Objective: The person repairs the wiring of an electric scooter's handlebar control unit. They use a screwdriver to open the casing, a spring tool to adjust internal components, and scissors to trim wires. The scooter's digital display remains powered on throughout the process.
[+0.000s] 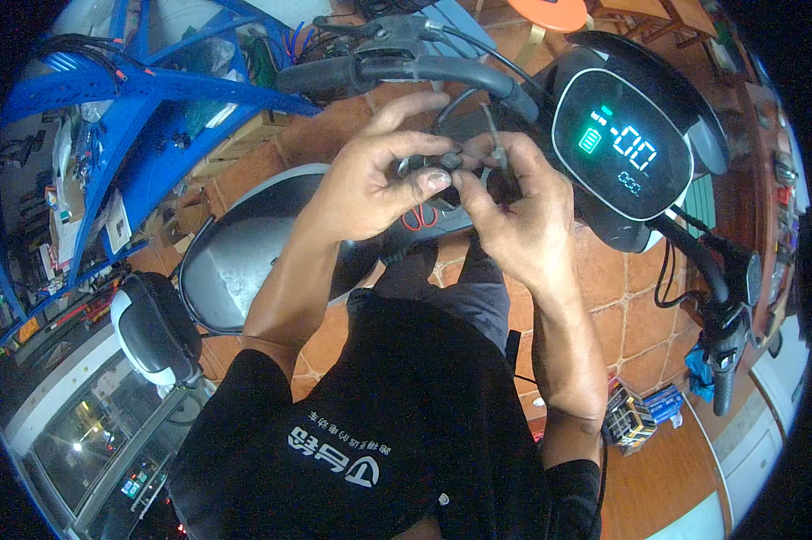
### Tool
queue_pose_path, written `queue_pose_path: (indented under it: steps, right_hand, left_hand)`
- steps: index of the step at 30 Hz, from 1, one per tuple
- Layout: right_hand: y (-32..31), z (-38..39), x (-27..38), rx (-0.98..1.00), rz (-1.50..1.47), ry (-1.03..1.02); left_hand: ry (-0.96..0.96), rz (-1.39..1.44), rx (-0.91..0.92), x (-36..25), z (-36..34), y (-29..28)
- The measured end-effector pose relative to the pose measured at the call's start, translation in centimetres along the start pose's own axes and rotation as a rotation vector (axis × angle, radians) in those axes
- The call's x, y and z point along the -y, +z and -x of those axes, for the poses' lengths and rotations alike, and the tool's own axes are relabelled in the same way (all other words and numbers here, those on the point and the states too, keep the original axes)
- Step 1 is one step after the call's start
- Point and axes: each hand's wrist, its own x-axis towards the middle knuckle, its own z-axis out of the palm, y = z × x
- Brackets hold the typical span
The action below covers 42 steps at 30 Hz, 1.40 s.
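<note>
My two hands meet in front of me, below the handlebar of an electric scooter. With thumb and fingers closed, my left hand grips a small dark part, whose exact kind I cannot make out. My right hand is closed too, its thumb and fingertips pinching at the same part from the other side. A thin grey rod-like tool sticks up between my right fingers; its lower end is hidden. Just under my hands lie red-handled scissors.
A lit display stands right of my hands, with the other handlebar grip beyond. The black seat is at left, near a blue metal rack. Small boxes rest on a wooden surface at lower right.
</note>
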Motion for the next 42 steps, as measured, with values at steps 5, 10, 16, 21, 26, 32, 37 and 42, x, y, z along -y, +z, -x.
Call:
queue_pose_path:
  steps: [5,10,16,21,26,32,37,42]
  right_hand:
    - [-0.9,0.1,-0.3,0.020,0.006,-0.146]
    - [-2.3,0.4,1.3,0.091,0.294,-0.233]
    - [-2.5,0.6,2.3,0.072,0.354,-0.272]
    - [-2.7,0.0,3.0,0.004,0.377,-0.273]
    - [-3.4,-0.1,2.4,0.043,0.384,-0.231]
    - [-3.6,0.2,3.0,0.133,0.490,-0.146]
    - [-3.8,0.1,3.2,0.183,0.558,-0.141]
    - [-3.8,0.1,3.0,0.151,0.632,-0.204]
  left_hand:
    - [-0.009,0.091,0.043,0.6,-0.3,-0.6]
    - [-0.126,0.383,0.087,1.1,0.1,0.1]
    - [-0.043,0.380,0.073,0.5,-0.4,0.3]
    - [-0.009,0.416,-0.013,0.9,-0.1,1.2]
    - [-0.075,0.603,-0.036,1.9,0.5,1.6]
    - [-0.004,0.570,-0.033,2.4,-0.1,1.2]
    - [-0.030,0.532,0.003,2.6,0.0,0.8]
    - [0.020,0.499,0.016,2.6,-0.4,0.7]
